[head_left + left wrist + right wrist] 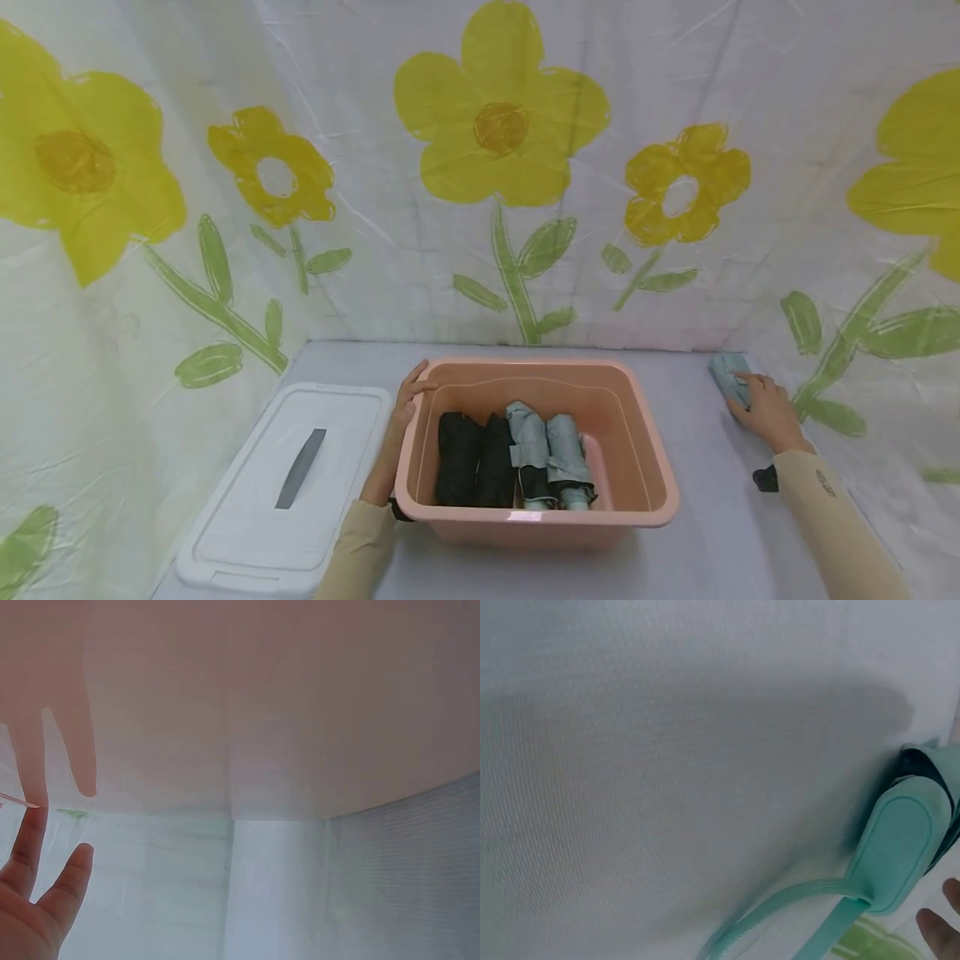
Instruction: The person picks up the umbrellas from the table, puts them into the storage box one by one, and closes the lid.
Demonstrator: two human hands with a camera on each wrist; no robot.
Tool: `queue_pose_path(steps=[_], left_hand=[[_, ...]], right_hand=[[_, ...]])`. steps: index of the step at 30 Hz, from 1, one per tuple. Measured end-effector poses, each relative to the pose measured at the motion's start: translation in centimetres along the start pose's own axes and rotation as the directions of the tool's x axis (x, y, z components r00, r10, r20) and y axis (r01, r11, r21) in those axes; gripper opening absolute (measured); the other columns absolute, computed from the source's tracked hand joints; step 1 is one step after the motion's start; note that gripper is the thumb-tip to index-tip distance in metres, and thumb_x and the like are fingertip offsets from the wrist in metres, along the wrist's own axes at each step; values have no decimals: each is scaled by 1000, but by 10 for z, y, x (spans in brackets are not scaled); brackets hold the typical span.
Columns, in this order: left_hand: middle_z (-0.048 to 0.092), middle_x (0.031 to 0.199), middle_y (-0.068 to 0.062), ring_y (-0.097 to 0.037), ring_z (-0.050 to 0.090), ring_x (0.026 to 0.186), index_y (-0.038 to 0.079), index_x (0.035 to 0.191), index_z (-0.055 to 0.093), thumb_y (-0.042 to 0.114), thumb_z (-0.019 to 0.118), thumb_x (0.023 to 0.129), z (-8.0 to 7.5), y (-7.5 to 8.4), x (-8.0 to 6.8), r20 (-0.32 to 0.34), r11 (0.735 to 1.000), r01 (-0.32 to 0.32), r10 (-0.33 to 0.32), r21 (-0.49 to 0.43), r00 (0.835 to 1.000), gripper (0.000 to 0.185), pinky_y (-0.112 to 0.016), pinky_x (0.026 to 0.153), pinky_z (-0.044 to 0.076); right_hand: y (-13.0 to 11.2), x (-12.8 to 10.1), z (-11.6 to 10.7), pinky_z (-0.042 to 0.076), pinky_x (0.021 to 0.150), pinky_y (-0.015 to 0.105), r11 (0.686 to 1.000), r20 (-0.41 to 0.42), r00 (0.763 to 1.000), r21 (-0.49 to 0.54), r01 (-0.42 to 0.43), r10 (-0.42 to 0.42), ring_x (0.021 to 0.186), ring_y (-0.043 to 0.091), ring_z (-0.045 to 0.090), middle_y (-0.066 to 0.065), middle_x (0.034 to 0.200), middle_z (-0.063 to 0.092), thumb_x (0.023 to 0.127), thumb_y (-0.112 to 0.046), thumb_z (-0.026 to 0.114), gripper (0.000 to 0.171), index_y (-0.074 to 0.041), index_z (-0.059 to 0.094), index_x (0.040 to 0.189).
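My left hand (401, 417) rests against the left side of a pink plastic tub (648, 450), a fingertip lying at its rim. In the left wrist view, straight, spread fingers (71, 881) touch the tub's glossy outer wall, which mirrors them. At the far right, my right hand (768, 412) holds a light blue folded umbrella (723, 367) lying on the table. Its teal handle (904, 844) and wrist strap show in the right wrist view, where most of that hand is out of frame. Inside the tub, two black folded umbrellas (459, 458) lie beside two light blue folded umbrellas (531, 437).
A white lid (247, 492) with a grey handle (302, 468) lies flat left of the tub. The table (697, 475) has a pale cover. Behind it and at both sides hangs a white curtain (360, 275) printed with yellow flowers.
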State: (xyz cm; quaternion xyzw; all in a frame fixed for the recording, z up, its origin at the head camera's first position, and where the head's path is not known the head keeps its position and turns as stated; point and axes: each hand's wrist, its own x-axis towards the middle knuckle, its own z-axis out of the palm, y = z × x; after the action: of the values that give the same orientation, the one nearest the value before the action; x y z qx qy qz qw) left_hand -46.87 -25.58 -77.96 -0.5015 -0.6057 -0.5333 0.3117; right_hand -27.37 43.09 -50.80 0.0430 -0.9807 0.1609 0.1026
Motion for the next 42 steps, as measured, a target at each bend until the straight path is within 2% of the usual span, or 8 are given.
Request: queue_pose_path(steps=[4, 9, 17, 22, 27, 32, 38, 42], left_hand=[[24, 143, -34, -47, 17, 134, 0, 118, 61, 55, 31, 95, 4, 25, 13, 6, 1000, 9, -9, 7, 1000, 66, -50, 111, 13], [23, 144, -33, -47, 16, 135, 0, 119, 60, 55, 31, 95, 6, 37, 21, -6, 999, 43, -43, 0, 999, 66, -49, 111, 12], [23, 143, -34, -47, 16, 135, -1, 119, 60, 54, 31, 96, 5, 17, 12, 9, 1000, -18, 18, -5, 1000, 66, -50, 111, 12], [24, 142, -35, -48, 17, 134, -1, 117, 61, 55, 32, 95, 3, 12, 9, 3, 1000, -27, 27, -3, 1000, 67, -51, 111, 13], [24, 142, -35, -48, 17, 134, 0, 117, 61, 56, 31, 95, 1, 12, 9, 3, 1000, -20, 20, 14, 1000, 68, -52, 111, 13], [24, 143, -34, -47, 18, 134, 0, 118, 61, 56, 30, 95, -1, 16, 11, 3, 999, -34, 34, 30, 999, 68, -51, 111, 13], [26, 144, -31, -45, 20, 135, 2, 119, 61, 57, 29, 95, 0, 17, 15, 24, 998, -47, 46, 34, 999, 68, -50, 111, 15], [26, 142, -33, -47, 21, 133, 1, 118, 61, 57, 26, 96, 2, 24, 22, 24, 996, -75, 74, 55, 997, 70, -52, 110, 16]], right_hand=[[7, -2, 3, 31, 83, 67, 1000, 29, 999, 12, -29, 28, 102, 62, 34, 43, 121, 34, 89, -23, 57, 56, 11, 37, 129], [13, -1, 10, 33, 76, 69, 997, 48, 997, 25, -70, 68, 100, 68, 32, 48, 125, 23, 87, -23, 58, 63, 8, 30, 134], [15, -12, 18, 38, 66, 67, 990, 86, 988, 60, -131, 126, 95, 67, 35, 47, 122, 22, 90, -21, 56, 69, 6, 17, 141], [15, -7, 19, 36, 70, 67, 994, 54, 994, 47, -98, 95, 100, 65, 32, 46, 122, 24, 90, -22, 57, 65, 8, 24, 137], [14, 7, 18, 36, 70, 68, 994, 51, 994, 49, -100, 97, 102, 66, 30, 47, 123, 23, 90, -24, 55, 63, 9, 26, 135], [12, 16, 17, 36, 70, 69, 989, 105, 986, 56, -134, 127, 103, 69, 29, 47, 128, 17, 91, -25, 53, 68, 7, 19, 139], [15, 19, 12, 37, 68, 71, 996, 159, 983, -24, -89, 91, 96, 71, 31, 44, 132, 16, 87, -19, 52, 67, 4, 18, 140], [14, 22, 11, 38, 69, 69, 994, 180, 977, -32, -107, 111, 96, 67, 33, 42, 128, 19, 83, -21, 55, 70, 5, 21, 139]])
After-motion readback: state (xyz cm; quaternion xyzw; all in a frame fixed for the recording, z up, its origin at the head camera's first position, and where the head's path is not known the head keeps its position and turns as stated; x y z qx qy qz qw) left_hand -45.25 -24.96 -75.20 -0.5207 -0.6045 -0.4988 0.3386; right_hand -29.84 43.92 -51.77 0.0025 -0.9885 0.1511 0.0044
